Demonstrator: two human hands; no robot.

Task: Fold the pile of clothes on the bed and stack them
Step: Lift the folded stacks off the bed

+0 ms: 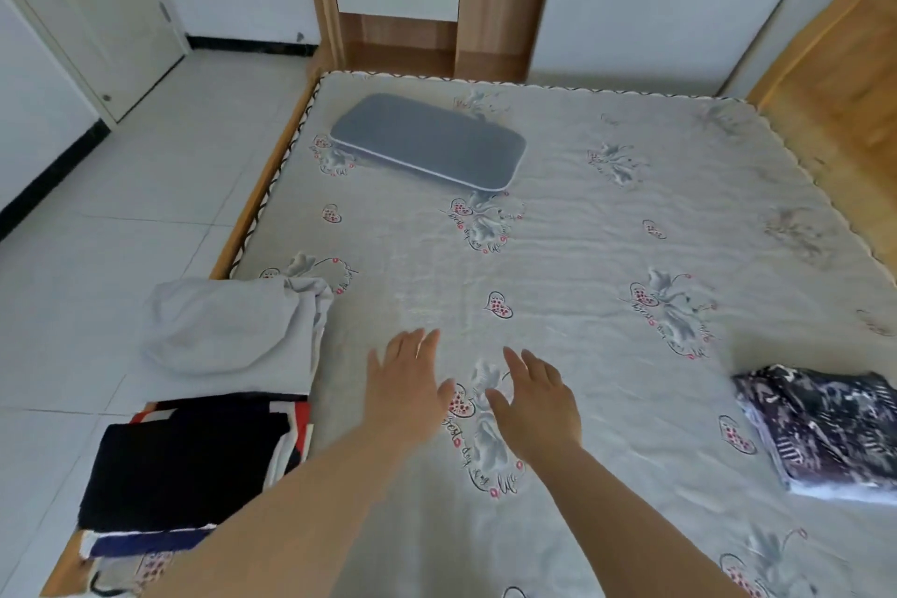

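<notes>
The person is reaching both bare arms out over the bed (582,219), whose pale sheet is printed with grey flowers and small red hearts. The left hand (407,384) is stretching forward with its fingers straight and close together, holding nothing. The right hand (539,403) is lying just beside it, fingers relaxed and slightly spread, also holding nothing. Whether the palms are touching the sheet or hanging just above it is hard to tell from here.

The clothes are sitting at the edges of the bed. A folded stack (184,466) with a dark garment on top and red and white showing beneath is lying at the near left corner. Just beyond it a light grey garment (233,330) is slumping, loosely bunched, partly over the bed's left edge. A folded dark patterned garment (825,422) is resting near the right edge, well apart from the hands.

A flat grey cushion (427,141) is lying toward the far side of the bed.
</notes>
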